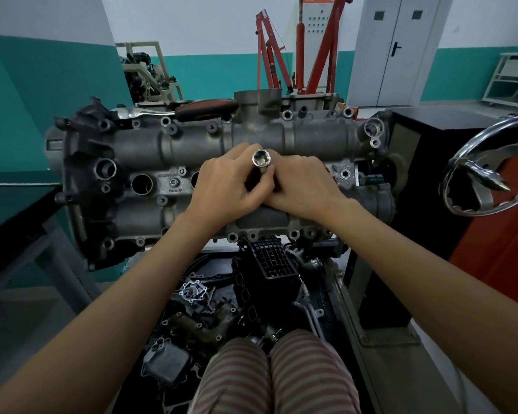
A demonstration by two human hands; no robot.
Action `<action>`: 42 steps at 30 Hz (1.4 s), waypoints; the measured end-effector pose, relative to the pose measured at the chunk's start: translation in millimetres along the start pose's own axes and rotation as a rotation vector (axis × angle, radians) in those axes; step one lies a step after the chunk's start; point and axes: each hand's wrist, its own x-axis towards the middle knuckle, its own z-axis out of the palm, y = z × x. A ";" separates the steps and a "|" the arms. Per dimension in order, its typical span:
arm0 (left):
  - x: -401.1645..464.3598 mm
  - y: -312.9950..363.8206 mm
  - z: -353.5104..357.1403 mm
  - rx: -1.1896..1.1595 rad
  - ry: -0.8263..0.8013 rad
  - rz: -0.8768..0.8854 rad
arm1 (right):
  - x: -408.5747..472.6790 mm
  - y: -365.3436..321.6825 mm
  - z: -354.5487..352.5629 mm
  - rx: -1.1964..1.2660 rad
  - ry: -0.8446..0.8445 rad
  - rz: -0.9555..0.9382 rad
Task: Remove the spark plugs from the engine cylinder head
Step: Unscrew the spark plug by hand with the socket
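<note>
Striped trouser knees sit lowest in view, above a tray of loose engine parts. Higher up, the left hand and right hand meet on the cylinder head — fingers of both curled around an upright socket tool, its open end facing up. No spark plug shows — one plug well gapes at left.

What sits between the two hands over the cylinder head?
In the head view, a chrome socket stands upright, open end up, between the left hand and right hand. Both hands grip it above the cylinder head.
</note>
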 end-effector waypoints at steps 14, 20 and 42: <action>0.4 -0.6 -2.9 -0.063 -0.017 -0.001 | -0.9 0.4 -0.3 -0.032 0.000 -0.030; -0.7 -3.4 0.9 -0.093 0.036 -0.020 | -0.3 2.1 -0.2 -0.055 -0.007 0.018; 1.4 -2.6 -0.6 -0.062 0.009 0.002 | 0.0 2.3 0.9 -0.052 -0.024 0.001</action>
